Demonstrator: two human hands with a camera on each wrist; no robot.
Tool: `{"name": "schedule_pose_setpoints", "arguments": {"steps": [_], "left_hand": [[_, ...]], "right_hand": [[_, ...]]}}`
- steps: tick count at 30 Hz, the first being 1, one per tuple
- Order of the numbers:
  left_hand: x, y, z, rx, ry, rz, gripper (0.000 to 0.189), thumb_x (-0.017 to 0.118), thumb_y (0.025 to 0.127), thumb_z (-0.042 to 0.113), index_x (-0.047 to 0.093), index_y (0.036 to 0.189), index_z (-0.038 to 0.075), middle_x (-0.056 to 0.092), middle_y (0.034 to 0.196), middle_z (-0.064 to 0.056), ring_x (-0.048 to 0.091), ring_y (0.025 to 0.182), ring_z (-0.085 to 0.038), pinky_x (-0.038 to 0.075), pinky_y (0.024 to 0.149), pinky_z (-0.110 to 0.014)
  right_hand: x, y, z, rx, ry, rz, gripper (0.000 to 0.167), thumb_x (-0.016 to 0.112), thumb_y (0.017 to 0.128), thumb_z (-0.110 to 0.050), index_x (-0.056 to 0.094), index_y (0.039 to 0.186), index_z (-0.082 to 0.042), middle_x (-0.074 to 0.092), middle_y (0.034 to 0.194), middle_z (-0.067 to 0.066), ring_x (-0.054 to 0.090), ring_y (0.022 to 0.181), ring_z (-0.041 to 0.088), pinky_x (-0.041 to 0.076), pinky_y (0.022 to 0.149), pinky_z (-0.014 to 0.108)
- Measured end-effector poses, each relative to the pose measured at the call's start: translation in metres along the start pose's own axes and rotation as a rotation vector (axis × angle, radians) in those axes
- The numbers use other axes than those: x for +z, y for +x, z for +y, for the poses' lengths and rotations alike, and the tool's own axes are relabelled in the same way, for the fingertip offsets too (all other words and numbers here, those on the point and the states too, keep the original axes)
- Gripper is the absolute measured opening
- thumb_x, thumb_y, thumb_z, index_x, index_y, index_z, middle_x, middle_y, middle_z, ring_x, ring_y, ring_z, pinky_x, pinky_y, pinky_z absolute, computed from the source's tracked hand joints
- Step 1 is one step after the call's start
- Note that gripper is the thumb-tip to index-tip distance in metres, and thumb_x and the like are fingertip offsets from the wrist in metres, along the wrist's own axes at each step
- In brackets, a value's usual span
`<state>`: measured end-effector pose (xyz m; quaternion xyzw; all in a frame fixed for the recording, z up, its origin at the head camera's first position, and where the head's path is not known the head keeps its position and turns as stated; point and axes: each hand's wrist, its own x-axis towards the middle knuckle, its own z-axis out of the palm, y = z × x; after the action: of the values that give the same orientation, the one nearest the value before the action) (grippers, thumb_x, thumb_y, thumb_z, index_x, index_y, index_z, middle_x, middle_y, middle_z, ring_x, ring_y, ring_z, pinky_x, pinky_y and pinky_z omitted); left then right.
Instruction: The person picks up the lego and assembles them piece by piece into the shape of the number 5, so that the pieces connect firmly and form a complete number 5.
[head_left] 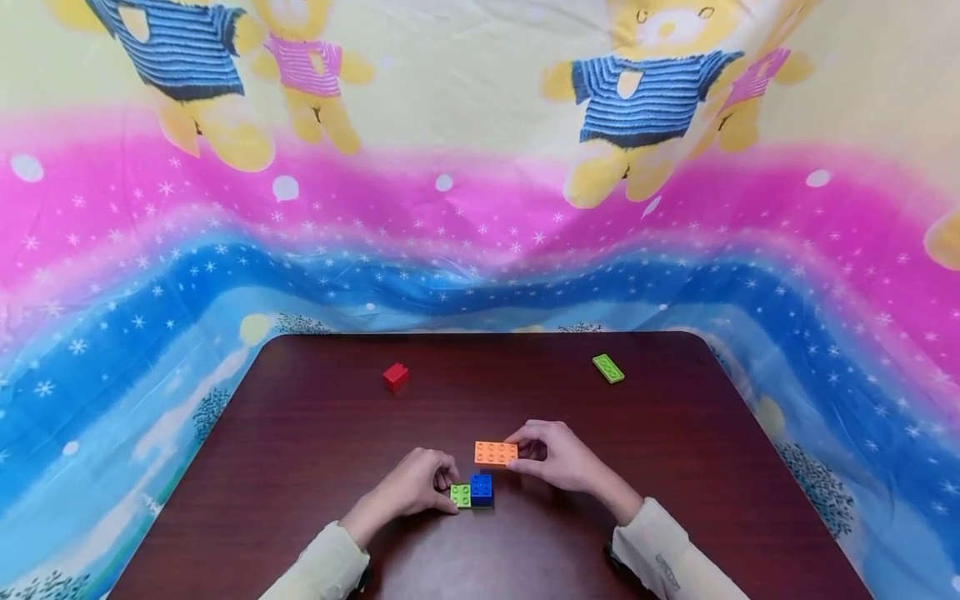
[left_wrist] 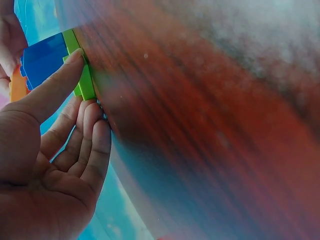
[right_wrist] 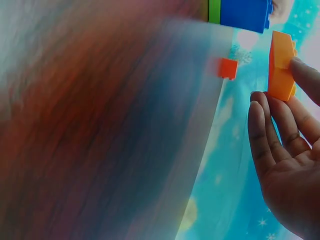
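My right hand (head_left: 558, 457) pinches an orange toy building brick (head_left: 495, 453) by its right end, studs up, held above the table. The right wrist view shows the orange brick (right_wrist: 281, 65) between thumb and fingers. A blue brick (head_left: 482, 490) sits on the right part of a flat green brick (head_left: 461, 496), whose left studs are bare. My left hand (head_left: 416, 483) grips the green brick's left end; in the left wrist view the thumb lies along the green edge (left_wrist: 86, 80) with the blue brick (left_wrist: 45, 60) beyond. The orange brick is apart from the blue one.
Farther back on the dark wooden table (head_left: 322, 433) lie a red brick (head_left: 395, 377) at left and a flat green brick (head_left: 608, 368) at right. A cloth printed with bears (head_left: 480, 242) hangs behind the table's far edge and along its sides.
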<state>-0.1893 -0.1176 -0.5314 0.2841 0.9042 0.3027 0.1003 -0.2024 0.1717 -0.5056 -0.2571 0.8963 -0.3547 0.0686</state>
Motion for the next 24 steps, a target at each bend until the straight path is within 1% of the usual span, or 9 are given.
{"name": "schedule_pose_setpoints", "arguments": {"steps": [5,11,16,21,24], "left_hand": [[0.0,0.001,-0.001,-0.015,0.016,-0.01,0.034,0.098,0.069,0.024,0.07,0.086,0.014,0.065,0.075,0.007,0.057,0.069,-0.003,0.05,0.066,-0.02],[0.0,0.002,-0.002,-0.005,0.008,-0.005,0.034,0.099,0.068,0.022,0.07,0.085,0.015,0.066,0.074,0.006,0.058,0.068,-0.003,0.05,0.064,-0.019],[-0.001,0.002,0.0,-0.012,0.007,-0.004,0.036,0.099,0.067,0.022,0.066,0.081,0.015,0.065,0.074,0.004,0.057,0.068,-0.005,0.049,0.063,-0.02],[-0.001,0.001,0.001,-0.015,0.017,-0.001,0.038,0.099,0.067,0.022,0.065,0.079,0.014,0.064,0.073,0.004,0.056,0.066,-0.004,0.048,0.062,-0.02],[-0.001,0.001,0.001,-0.011,0.022,0.004,0.038,0.099,0.067,0.022,0.063,0.078,0.015,0.063,0.072,0.005,0.055,0.065,-0.003,0.047,0.061,-0.019]], "right_hand": [[0.005,0.0,-0.005,-0.023,0.04,-0.03,0.031,0.083,0.088,-0.036,0.077,0.117,-0.026,0.066,0.097,-0.014,0.061,0.084,0.006,0.057,0.073,0.022],[0.014,0.002,-0.01,-0.083,0.084,-0.06,0.027,0.082,0.09,-0.035,0.077,0.115,-0.026,0.067,0.096,-0.013,0.062,0.081,0.003,0.058,0.072,0.023],[0.018,0.004,-0.014,-0.115,0.091,-0.079,0.025,0.082,0.091,-0.033,0.077,0.114,-0.025,0.067,0.096,-0.013,0.063,0.08,0.002,0.058,0.072,0.024],[0.022,0.005,-0.018,-0.124,0.09,-0.087,0.024,0.082,0.09,-0.032,0.078,0.113,-0.024,0.067,0.094,-0.012,0.062,0.081,0.0,0.058,0.071,0.022],[0.024,0.005,-0.019,-0.135,0.091,-0.089,0.024,0.082,0.09,-0.032,0.078,0.112,-0.024,0.067,0.093,-0.01,0.062,0.08,0.0,0.057,0.071,0.021]]}}
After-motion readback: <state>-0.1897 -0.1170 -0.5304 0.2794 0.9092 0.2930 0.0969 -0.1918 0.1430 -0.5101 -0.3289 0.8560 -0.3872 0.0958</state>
